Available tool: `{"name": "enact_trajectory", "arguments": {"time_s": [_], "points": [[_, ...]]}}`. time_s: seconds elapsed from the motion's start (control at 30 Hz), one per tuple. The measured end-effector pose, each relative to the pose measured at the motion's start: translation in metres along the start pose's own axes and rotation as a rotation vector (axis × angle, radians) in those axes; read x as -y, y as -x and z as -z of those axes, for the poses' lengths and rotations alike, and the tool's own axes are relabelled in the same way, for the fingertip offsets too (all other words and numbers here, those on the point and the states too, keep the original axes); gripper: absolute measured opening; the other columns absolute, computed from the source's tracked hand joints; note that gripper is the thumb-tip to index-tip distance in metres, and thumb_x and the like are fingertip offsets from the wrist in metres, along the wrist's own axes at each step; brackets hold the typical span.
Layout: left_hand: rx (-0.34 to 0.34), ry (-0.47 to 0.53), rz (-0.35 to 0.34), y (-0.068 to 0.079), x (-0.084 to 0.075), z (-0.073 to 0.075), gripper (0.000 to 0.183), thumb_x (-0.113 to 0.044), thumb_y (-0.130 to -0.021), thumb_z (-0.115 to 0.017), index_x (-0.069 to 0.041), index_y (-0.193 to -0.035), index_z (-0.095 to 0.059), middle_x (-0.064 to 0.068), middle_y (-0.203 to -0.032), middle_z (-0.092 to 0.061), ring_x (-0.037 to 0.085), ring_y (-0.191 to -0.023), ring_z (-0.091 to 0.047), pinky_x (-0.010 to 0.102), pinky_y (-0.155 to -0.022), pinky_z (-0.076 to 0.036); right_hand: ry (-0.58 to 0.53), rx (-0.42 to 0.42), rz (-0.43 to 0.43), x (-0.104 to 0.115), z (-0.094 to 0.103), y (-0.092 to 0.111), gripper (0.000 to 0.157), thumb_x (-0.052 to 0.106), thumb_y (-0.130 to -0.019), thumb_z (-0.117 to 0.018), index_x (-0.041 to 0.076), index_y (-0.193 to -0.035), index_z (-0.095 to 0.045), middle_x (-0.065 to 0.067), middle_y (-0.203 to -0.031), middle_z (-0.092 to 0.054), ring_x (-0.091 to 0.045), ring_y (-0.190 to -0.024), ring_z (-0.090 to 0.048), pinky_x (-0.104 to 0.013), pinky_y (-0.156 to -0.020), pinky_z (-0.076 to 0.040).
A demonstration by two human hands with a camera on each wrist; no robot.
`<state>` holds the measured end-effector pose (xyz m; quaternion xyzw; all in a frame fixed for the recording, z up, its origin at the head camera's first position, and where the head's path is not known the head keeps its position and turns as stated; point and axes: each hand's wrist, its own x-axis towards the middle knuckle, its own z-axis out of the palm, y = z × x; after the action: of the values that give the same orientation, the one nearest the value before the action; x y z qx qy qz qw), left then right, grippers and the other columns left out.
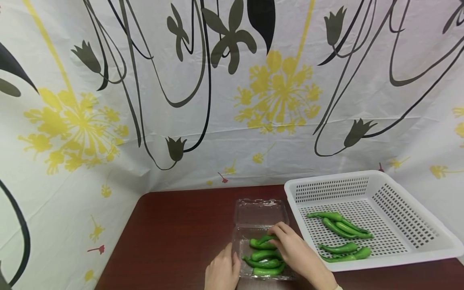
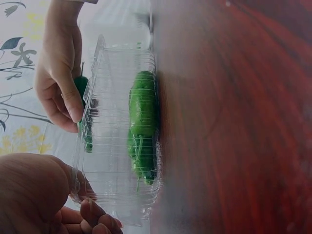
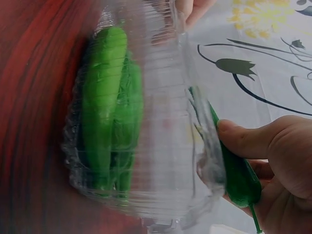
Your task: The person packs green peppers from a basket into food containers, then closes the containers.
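A clear plastic clamshell container (image 1: 242, 238) lies with its lid (image 1: 259, 212) folded back away from me, and several green peppers (image 1: 266, 264) rest inside it. My left hand (image 1: 222, 269) grips the container's left side, and in the left wrist view its fingers curl at the rim. Over the container, my right hand (image 1: 295, 251) holds a green pepper (image 3: 236, 180) between thumb and fingers. That pepper is level with the rim in the right wrist view, above the peppers (image 3: 105, 102) seen through the clear wall.
To the right stands a white perforated plastic basket (image 1: 393, 225) with more green peppers (image 1: 348, 227) in it. Everything sits on a dark red-brown wooden table (image 1: 174, 237). A white cloth with printed flowers (image 1: 217, 121) hangs behind and at the sides.
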<state>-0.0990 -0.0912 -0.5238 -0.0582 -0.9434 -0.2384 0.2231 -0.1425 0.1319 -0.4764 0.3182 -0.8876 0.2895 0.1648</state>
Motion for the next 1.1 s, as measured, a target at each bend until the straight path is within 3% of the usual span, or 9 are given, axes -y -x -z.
{"name": "enact_trajectory", "arguments": {"time_s": [0.63,0.9,1.1], "points": [[0.000,0.006,-0.007,0.000,0.001,-0.001,0.027,-0.013,-0.086,-0.069,-0.003,-0.110,-0.069,0.008,-0.088,-0.072,0.028,-0.071,-0.070,0.040,-0.050,-0.051,-0.026,0.127,-0.062,-0.005,-0.016,0.002,0.015,0.005,-0.091,-0.071,0.008,-0.105,-0.066,0.007,-0.099,-0.057,-0.006,-0.088,-0.058,-0.028,-0.075,-0.054],[0.052,0.004,0.039,-0.002,-0.002,0.002,0.027,-0.014,-0.087,-0.068,-0.002,-0.111,-0.069,0.010,-0.090,-0.072,0.029,-0.073,-0.071,0.041,-0.050,-0.051,-0.049,0.160,-0.072,-0.003,-0.022,0.004,0.014,0.005,-0.091,-0.071,0.010,-0.103,-0.066,0.006,-0.099,-0.057,-0.006,-0.088,-0.058,-0.029,-0.073,-0.054],[0.019,0.001,0.023,-0.002,-0.001,0.001,0.026,-0.013,-0.086,-0.069,-0.003,-0.109,-0.069,0.008,-0.088,-0.072,0.028,-0.072,-0.071,0.041,-0.048,-0.050,-0.062,0.199,-0.113,-0.004,-0.024,0.004,0.013,0.006,-0.092,-0.071,0.009,-0.103,-0.066,0.005,-0.099,-0.059,-0.007,-0.087,-0.060,-0.029,-0.071,-0.054]]}}
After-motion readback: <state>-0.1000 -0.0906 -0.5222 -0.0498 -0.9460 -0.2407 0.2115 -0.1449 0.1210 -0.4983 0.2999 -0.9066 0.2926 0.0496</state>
